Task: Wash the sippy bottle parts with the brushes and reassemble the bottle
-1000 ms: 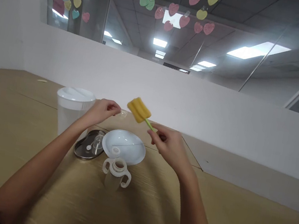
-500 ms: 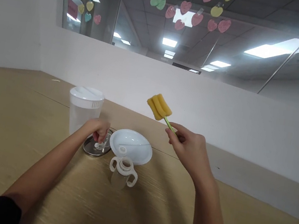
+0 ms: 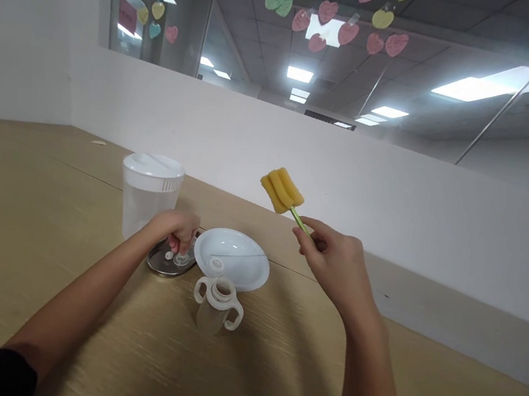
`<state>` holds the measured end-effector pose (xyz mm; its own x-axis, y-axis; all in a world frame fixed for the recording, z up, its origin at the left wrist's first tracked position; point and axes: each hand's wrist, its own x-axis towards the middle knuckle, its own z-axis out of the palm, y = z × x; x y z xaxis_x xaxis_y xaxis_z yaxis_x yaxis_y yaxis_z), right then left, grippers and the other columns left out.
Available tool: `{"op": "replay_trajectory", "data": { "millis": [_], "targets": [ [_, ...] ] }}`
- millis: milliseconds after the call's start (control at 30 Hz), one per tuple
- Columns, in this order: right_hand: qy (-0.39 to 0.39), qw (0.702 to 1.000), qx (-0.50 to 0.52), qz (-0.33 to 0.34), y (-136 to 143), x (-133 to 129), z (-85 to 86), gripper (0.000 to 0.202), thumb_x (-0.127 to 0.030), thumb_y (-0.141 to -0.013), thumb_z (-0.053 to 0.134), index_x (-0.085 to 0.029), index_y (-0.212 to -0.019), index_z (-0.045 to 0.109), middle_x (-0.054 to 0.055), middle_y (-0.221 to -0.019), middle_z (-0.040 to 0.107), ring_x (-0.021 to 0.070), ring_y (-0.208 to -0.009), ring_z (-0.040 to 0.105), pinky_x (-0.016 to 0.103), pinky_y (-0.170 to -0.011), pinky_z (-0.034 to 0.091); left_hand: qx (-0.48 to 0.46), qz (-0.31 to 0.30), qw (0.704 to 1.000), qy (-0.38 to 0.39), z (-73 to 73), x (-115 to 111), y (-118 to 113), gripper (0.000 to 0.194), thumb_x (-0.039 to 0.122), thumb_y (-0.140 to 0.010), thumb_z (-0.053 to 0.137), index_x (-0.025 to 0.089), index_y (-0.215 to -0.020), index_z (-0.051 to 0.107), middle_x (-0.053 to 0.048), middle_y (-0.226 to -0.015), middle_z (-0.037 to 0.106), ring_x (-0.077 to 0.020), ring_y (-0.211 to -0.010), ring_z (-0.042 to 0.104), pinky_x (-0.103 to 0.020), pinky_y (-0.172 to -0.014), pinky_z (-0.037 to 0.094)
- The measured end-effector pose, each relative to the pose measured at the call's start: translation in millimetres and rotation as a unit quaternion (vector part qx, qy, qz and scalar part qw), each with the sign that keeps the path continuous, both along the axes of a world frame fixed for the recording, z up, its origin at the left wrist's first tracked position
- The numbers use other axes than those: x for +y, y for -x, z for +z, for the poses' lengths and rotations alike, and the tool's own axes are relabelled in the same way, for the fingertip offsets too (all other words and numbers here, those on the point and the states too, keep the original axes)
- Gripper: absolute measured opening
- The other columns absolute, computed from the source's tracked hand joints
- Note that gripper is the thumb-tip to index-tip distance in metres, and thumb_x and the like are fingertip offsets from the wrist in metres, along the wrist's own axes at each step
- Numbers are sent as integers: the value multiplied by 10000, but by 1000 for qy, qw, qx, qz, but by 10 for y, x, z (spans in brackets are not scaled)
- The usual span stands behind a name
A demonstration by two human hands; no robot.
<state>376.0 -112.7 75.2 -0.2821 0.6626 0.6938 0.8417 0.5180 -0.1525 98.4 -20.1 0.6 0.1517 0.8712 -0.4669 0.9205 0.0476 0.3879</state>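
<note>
My right hand (image 3: 331, 253) is closed on the thin green handle of a sponge brush (image 3: 282, 191), its yellow head raised in front of the wall. Over a round metal tray (image 3: 161, 267), my left hand (image 3: 181, 231) reaches down with fingers pinched at a small clear plastic piece (image 3: 182, 259). Beside those fingertips a small white piece (image 3: 168, 255) lies on the tray. A clear bottle with two white handles (image 3: 222, 291) stands uncapped to the right, in front of a white bowl (image 3: 239, 258). A small whitish ring-shaped part (image 3: 216, 265) shows at the bowl's near side.
Behind my left forearm stands a translucent pitcher (image 3: 150, 189) with a white lid. The wooden table (image 3: 275, 375) runs back to a white wall (image 3: 235, 132). Heart-shaped notes (image 3: 327, 12) are stuck on the window above.
My left hand has shifted slightly right over the tray, and the small white piece now shows beside its fingertips. My right hand and the sponge brush have hardly moved.
</note>
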Motion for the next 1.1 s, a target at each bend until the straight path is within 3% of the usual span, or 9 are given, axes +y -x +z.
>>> {"op": "replay_trajectory", "data": {
  "millis": [167, 500, 800, 933, 1100],
  "targets": [
    [15, 1000, -5, -1, -13, 2, -4, 299, -346, -856, 449, -182, -1002, 652, -24, -538, 565, 98, -427, 451, 228, -497, 327, 0, -18, 999, 31, -93, 30, -95, 155, 68, -429, 735, 139, -478, 607, -20, -393, 580, -182, -492, 615, -276, -542, 530],
    [26, 1000, -5, 4, -14, 6, -5, 306, -349, -854, 454, -189, -1026, 650, -12, -550, 578, 114, -452, 469, 233, -499, 315, 31, -7, 999, 39, -187, 95, -63, 162, 56, -425, 708, 140, -415, 569, -24, -365, 550, -222, -553, 637, -321, -590, 537],
    [34, 999, -8, 7, -12, 7, -3, 289, -332, -849, 454, -189, -1002, 653, -13, -548, 569, 111, -446, 453, 232, -494, 309, 62, 2, 998, 31, -149, 59, -102, 125, 67, -457, 696, 128, -461, 587, -62, -401, 589, -230, -526, 628, -329, -545, 526],
    [29, 1000, -5, 7, -14, 12, -11, 292, -331, -851, 452, -184, -1001, 655, -10, -550, 574, 110, -448, 456, 232, -496, 306, 68, -7, 997, -45, 8, -32, -73, 88, 108, -480, 697, 116, -538, 632, -78, -456, 625, -227, -516, 622, -311, -524, 510],
    [31, 999, -6, 6, 1, 9, -11, 292, -335, -849, 448, -185, -980, 662, -15, -541, 569, 108, -448, 453, 228, -495, 298, 33, -72, 975, -209, 207, -181, -168, 201, 214, -681, 560, 129, -811, 687, -85, -709, 697, -149, -567, 622, -208, -536, 453]
  ]
}}
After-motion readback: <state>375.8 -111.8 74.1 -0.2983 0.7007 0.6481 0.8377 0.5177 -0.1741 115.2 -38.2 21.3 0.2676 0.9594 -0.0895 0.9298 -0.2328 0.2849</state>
